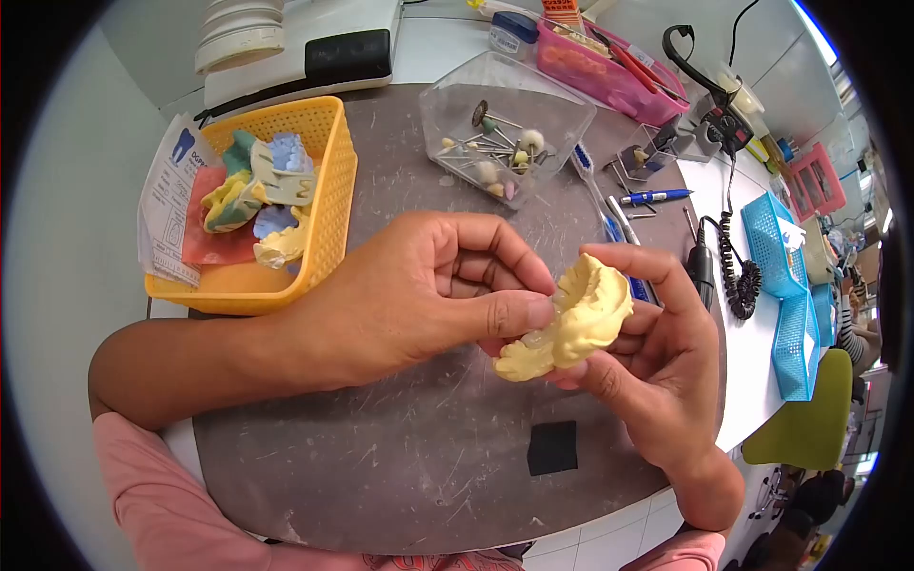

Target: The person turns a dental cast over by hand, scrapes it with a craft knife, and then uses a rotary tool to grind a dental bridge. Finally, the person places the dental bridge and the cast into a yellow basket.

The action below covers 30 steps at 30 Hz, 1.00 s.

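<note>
A pale yellow dental cast with an uneven, ridged surface is held up over the brown work mat. My right hand grips it from the right, forefinger at its top edge and thumb underneath. From the left, my left hand pinches at the inner side of the cast, thumb and forefinger close together against it. Whether anything small sits between those left fingertips is hard to make out. Below the hands a small black square lies on the mat.
At the left stands a yellow basket with casts and papers. Behind the hands are a clear tray of burs and a pink basket. Brushes, a blue pen, a handpiece and blue baskets are at right.
</note>
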Motion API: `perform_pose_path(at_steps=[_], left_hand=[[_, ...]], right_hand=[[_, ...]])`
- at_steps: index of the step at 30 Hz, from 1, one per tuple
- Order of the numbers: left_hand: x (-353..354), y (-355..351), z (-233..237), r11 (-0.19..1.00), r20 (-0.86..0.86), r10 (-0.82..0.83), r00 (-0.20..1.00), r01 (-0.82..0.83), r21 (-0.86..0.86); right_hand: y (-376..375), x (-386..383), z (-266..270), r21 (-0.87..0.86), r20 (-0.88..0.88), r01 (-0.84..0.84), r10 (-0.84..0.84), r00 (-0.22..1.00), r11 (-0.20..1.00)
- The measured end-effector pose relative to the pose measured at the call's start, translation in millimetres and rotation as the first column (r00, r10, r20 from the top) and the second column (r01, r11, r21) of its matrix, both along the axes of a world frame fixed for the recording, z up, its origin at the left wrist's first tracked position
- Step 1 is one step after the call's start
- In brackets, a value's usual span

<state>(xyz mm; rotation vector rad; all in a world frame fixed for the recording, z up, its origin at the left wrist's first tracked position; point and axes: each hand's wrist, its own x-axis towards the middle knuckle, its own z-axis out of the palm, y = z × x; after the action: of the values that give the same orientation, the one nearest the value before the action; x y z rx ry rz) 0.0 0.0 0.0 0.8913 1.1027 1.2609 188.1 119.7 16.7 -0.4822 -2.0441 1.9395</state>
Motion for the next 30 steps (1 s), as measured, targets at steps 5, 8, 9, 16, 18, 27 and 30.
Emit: perform_pose_path(at_steps=[5,8,9,16,18,27,30], left_hand=[[1.1,-0.8,1.0,1.000,-0.063,0.011,0.998,-0.012,-0.019],[1.1,-0.6,1.4,1.000,-0.003,0.008,1.000,-0.008,-0.008],[1.1,-0.8,1.1,1.000,-0.003,0.007,1.000,-0.007,-0.008],[0.3,0.9,-3.3,0.999,0.003,-0.020,1.000,0.020,0.026],[0.7,0.3,-4.0,0.998,0.002,-0.028,1.000,0.028,0.049],[8.6,-6.0,1.5,0.985,-0.153,0.166,0.974,-0.155,0.078],[10.1,-7.6,0.7,0.963,-0.293,0.242,0.925,-0.192,0.188]], right_hand=[[-3.7,-0.5,2.5,-0.033,0.019,0.042,-0.041,0.999,0.999],[1.3,0.6,-3.7,0.191,-0.070,-0.017,0.031,0.997,0.981],[1.2,0.5,-3.6,0.192,-0.070,-0.015,0.029,0.997,0.981],[4.2,0.7,-4.6,0.321,-0.038,-0.017,0.031,0.999,0.947],[3.8,0.4,-5.2,0.309,-0.037,-0.030,0.043,0.998,0.951],[-0.8,-4.7,-0.6,-0.035,-0.028,0.048,-0.049,0.998,0.998],[1.0,-5.0,-5.1,-0.045,-0.049,0.012,-0.014,0.999,0.999]])
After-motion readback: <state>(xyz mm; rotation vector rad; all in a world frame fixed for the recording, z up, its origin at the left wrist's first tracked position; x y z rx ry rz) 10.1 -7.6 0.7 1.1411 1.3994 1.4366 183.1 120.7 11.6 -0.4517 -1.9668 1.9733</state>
